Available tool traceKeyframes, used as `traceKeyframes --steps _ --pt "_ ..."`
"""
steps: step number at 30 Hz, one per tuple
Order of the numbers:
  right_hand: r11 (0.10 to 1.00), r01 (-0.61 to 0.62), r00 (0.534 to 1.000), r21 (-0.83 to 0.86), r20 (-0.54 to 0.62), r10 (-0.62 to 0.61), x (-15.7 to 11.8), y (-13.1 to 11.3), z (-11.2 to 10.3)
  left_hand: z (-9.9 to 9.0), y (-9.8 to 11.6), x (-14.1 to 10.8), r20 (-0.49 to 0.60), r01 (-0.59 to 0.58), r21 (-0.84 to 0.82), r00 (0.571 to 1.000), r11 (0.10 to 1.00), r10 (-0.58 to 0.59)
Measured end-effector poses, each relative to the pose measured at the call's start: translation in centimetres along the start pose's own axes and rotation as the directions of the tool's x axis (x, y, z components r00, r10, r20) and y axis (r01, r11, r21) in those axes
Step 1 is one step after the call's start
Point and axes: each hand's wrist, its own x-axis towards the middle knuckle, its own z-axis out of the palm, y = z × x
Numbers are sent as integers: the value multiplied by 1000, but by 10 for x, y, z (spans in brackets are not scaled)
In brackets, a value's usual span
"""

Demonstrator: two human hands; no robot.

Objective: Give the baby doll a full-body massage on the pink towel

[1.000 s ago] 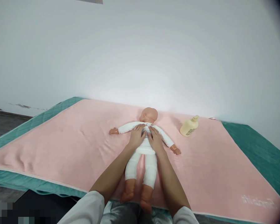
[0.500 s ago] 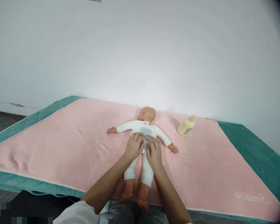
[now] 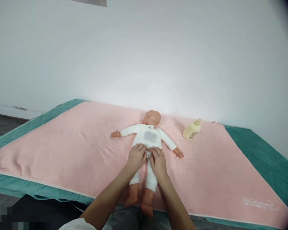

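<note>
A baby doll (image 3: 150, 137) in a white suit lies face down, its head away from me and its arms spread. A grey patch shows on its upper back. My left hand (image 3: 137, 157) rests on the left side of the doll's lower back, its fingers bent and pressed together. On the right side, my right hand (image 3: 158, 159) mirrors it, fingers curled against the white cloth. The fingertips of both hands nearly meet at the middle; what they pinch is too small to make out, apart from the suit's cloth.
A pale yellow pump bottle (image 3: 192, 129) lies tilted to the right of the doll. The pink blanket (image 3: 218, 169) covers a green mat (image 3: 261, 153). Behind is a white wall (image 3: 144, 57). Something dark (image 3: 45, 212) is at the lower left.
Both my hands have moved down the doll's back toward its bottom, uncovering the grey patch. The doll and bottle have stayed in place.
</note>
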Motion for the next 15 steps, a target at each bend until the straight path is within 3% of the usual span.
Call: traceKeyframes --steps 3,8,11,15 --pt "998 -16 997 -56 79 20 5 -2 0 3 0 2 26 21 41 999 999 -22" --pt "949 -25 981 -315 176 85 26 -7 10 6 1 15 124 88 144 987 986 -106" --pt "926 -53 986 -375 129 108 37 -5 18 6 0 27 154 111 167 978 980 -138" --pt "947 -63 998 -315 8 70 35 0 21 7 -1 30 99 74 130 991 989 -87"
